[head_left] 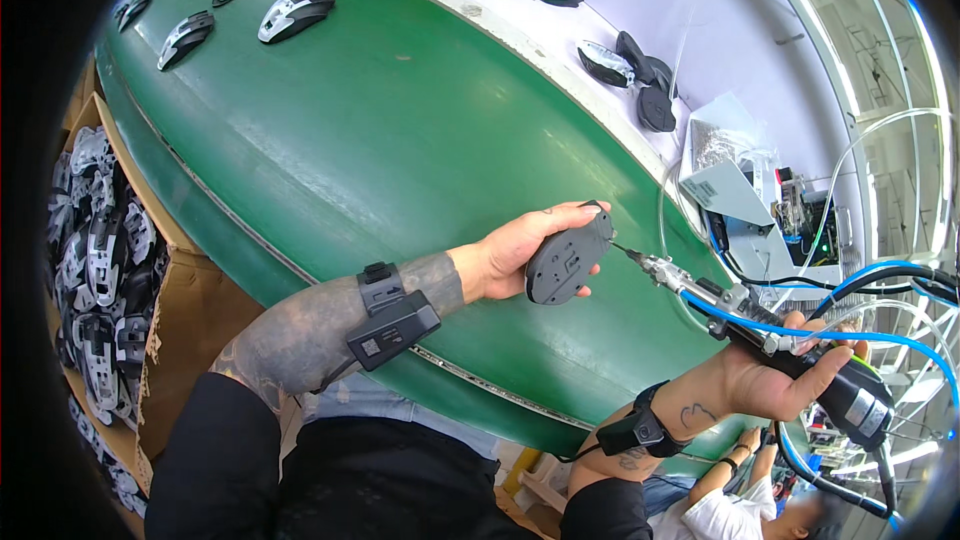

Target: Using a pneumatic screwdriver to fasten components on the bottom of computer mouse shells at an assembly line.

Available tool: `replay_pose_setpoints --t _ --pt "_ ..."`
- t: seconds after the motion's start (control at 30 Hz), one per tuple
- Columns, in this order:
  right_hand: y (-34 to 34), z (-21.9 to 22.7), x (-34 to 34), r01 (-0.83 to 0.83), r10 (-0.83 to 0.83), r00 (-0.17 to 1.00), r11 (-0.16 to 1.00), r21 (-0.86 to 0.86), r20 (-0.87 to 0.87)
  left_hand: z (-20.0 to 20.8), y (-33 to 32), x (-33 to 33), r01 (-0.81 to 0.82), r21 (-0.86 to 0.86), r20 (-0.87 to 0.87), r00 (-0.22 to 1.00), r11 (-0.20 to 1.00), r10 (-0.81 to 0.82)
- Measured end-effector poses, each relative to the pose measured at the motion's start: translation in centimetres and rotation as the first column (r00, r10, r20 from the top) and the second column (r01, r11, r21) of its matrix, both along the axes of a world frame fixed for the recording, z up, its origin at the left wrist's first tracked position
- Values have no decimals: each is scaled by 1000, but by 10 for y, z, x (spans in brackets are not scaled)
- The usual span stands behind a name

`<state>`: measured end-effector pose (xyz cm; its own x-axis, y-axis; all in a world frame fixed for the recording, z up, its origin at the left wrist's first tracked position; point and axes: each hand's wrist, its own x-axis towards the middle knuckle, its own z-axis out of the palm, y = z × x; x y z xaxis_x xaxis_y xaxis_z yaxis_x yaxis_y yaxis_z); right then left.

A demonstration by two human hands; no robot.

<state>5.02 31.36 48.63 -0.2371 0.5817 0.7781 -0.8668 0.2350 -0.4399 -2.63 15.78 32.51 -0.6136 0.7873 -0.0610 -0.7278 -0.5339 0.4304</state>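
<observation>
The left hand (505, 255) clamps a dark, oval plastic mouse base (567, 260), matte underside up, above the glossy green conveyor belt (400, 130). The right hand (775, 380) grips a slim metal-tipped powered screwdriver (760, 335), its tip touching the base's right edge.

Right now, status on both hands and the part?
Left hand grips mouse base, underside showing. Right hand holds powered screwdriver, tip at base's edge. Nothing between them.

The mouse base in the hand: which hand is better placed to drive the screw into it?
Probably the right hand: it already grips the electric screwdriver, whose tip sits at the mouse base. The left hand is busy holding that base over the green belt.
</observation>
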Motion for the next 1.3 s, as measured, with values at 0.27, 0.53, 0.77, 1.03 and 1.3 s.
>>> replay_pose_setpoints --t 0.27,0.53,0.77,1.03,1.3 --pt "-1 1 -2 42 -42 999 999 -21 -2 1 1 2 -3 9 4 1000 1000 3" --pt "-1 1 2 -26 27 999 1000 -15 39 2 -2 6 15 38 -30 999 999 -14" --pt "0 2 -1 30 -30 1000 997 -75 6 3 -5 0 46 23 -88 995 999 -44" --pt "18 8 19 -47 47 999 997 -53 -11 1 3 -1 -124 -183 20 991 975 129" --pt "-2 8 6 -35 34 999 999 -20 -15 1 8 9 45 -32 -10 999 998 -45"
